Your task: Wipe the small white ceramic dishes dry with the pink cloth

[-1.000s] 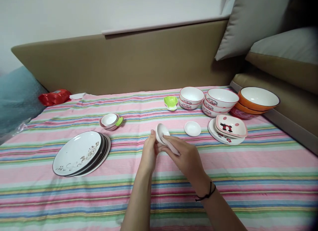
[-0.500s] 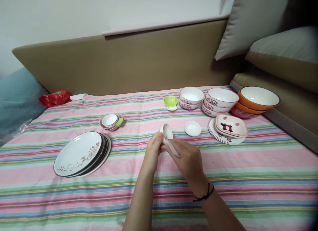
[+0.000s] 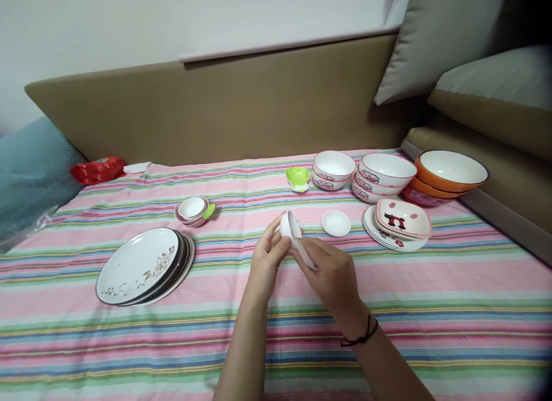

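Observation:
Over the middle of the striped cloth, my left hand [image 3: 268,253] grips a small white dish [image 3: 291,224], tilted so its hollow faces right. My right hand [image 3: 334,272] is closed on a second white piece [image 3: 307,256], seen nearly edge-on, which looks like another small dish. The two pieces meet or overlap between my hands; fingers hide the join. Just right of them, a small round white dish [image 3: 336,223] lies on the cloth. A green leaf-shaped dish [image 3: 298,178] sits farther back.
Left are stacked plates [image 3: 138,266] and nested small bowls [image 3: 192,208] with a green handle. Right are stacked white bowls [image 3: 386,170], orange-sided bowls [image 3: 452,170], and a pink-rimmed square dish [image 3: 404,218] on plates. A red package [image 3: 98,170] lies back left, before the brown backboard [image 3: 224,114].
My left hand has shifted its grip, its thumb now lower on the dish and its fingers behind it. The right hand moved slightly right with its white piece.

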`<state>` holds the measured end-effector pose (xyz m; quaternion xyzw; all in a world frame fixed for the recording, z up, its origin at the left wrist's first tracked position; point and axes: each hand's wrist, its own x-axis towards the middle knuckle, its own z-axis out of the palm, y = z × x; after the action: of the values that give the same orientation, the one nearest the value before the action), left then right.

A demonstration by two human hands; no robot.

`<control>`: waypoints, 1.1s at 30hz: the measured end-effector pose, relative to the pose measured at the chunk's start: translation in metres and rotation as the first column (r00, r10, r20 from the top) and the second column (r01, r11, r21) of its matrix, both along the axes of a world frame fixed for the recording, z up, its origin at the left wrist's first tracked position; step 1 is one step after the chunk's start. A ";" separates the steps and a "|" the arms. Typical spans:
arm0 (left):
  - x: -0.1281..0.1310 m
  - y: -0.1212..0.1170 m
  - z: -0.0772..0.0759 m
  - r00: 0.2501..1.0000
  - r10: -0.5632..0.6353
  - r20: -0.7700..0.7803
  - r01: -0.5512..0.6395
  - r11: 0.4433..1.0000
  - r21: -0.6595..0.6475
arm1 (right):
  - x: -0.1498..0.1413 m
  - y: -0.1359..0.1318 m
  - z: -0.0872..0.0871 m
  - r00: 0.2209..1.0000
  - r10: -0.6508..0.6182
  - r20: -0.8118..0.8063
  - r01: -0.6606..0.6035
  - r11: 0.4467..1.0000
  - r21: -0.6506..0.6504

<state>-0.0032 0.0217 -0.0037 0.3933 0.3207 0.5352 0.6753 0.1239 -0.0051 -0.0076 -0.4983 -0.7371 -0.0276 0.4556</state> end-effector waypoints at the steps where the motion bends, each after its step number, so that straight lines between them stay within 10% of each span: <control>1: 0.001 0.001 -0.002 1.000 0.026 0.013 -0.026 1.000 -0.012 | -0.001 0.000 -0.002 1.000 0.009 -0.006 -0.009 1.000 -0.011; 6: -0.002 0.002 -0.007 0.997 0.082 -0.002 -0.082 0.996 -0.039 | -0.002 0.002 -0.009 0.999 0.031 0.034 -0.028 0.997 -0.069; 13: -0.009 0.000 0.003 0.984 -0.134 -0.121 0.138 0.990 0.023 | 0.001 0.000 -0.005 1.000 0.008 -0.016 -0.008 1.000 0.003; 23: -0.002 0.005 -0.010 0.987 0.153 -0.042 -0.156 0.985 -0.077 | -0.011 -0.002 -0.007 0.994 0.070 -0.089 -0.077 0.994 -0.075; 29: -0.009 0.002 -0.002 0.986 -0.094 -0.138 0.102 0.993 0.051 | -0.006 -0.001 -0.007 0.988 0.018 -0.150 -0.031 0.996 -0.084; 33: -0.004 0.000 0.004 0.990 -0.025 -0.138 0.033 0.998 0.057 | -0.006 -0.002 0.000 0.983 0.016 -0.181 -0.033 0.995 -0.094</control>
<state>-0.0074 0.0217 0.0006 0.4538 0.3447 0.5063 0.6472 0.1178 -0.0071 -0.0074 -0.5110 -0.6994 0.0588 0.4962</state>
